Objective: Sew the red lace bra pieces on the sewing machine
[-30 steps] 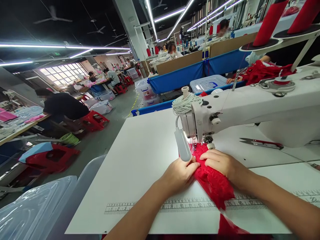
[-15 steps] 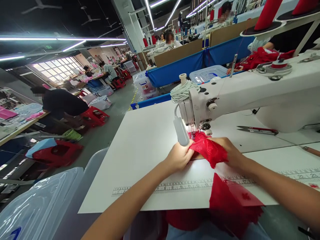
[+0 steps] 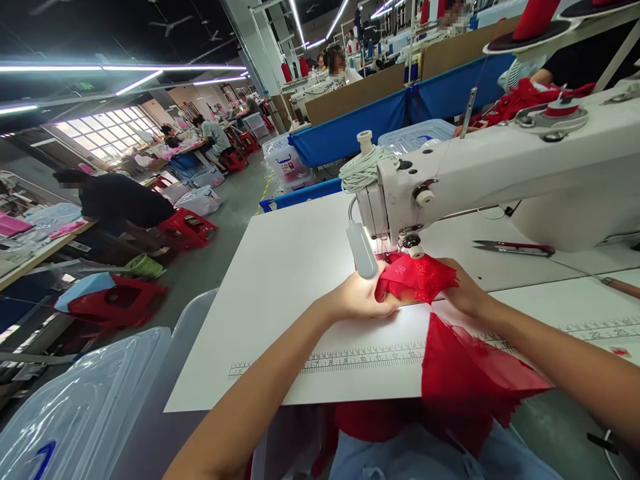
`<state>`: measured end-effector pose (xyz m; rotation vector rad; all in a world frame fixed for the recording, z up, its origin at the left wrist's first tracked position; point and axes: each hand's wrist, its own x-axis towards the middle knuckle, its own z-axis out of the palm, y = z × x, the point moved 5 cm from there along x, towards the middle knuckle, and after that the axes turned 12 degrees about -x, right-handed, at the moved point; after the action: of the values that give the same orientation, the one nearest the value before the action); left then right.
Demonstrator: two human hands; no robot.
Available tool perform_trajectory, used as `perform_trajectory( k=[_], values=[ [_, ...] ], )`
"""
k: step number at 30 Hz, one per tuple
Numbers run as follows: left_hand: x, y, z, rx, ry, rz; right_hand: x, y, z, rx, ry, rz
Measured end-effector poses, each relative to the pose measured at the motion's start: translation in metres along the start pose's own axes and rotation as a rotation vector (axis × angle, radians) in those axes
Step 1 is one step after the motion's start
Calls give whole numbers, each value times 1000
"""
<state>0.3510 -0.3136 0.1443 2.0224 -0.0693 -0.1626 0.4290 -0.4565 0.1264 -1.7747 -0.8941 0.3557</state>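
Strip lights (image 3: 125, 69) cross the dark ceiling of a workshop where other people sit at benches. Nearer, a sewing machine (image 3: 480, 173) reaches over a white desk (image 3: 280, 267) from its right side. Red lace fabric (image 3: 415, 273) sits under the machine's head, inward from the near edge and well apart from the near left corner. The left forearm (image 3: 270, 373) crosses the near edge and slants up and right. Its left hand (image 3: 363, 293) grasps the fabric's left side, thumb and fingers spread around it, just below a grey lamp (image 3: 363, 250). From the right, the right forearm (image 3: 540, 340) slants up and left, over the printed ruler (image 3: 365, 357) along the near edge. The right hand (image 3: 463, 287) is at the fabric's right side, its fingertips hidden behind the cloth, so whether they grip cannot be told. Sheer red cloth (image 3: 465, 373) drapes over the near edge between the forearms. Thread snips (image 3: 515, 248) lie beyond the right hand.
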Motion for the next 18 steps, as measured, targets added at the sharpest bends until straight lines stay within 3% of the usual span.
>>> perform_trajectory(
  k=[4, 12, 15, 18],
  values=[
    [2, -5, 5, 4, 84, -5, -1, -1, 1, -9, -10, -12],
    [6, -15, -2, -208, -53, -212, -1, -5, -8, -86, 94, -82],
    [6, -11, -2, -277, -89, -202, -2, -8, -10, -103, 113, -145],
    [8, -9, -4, -292, -31, -168, -4, -11, -12, -121, 98, -145]
  ],
)
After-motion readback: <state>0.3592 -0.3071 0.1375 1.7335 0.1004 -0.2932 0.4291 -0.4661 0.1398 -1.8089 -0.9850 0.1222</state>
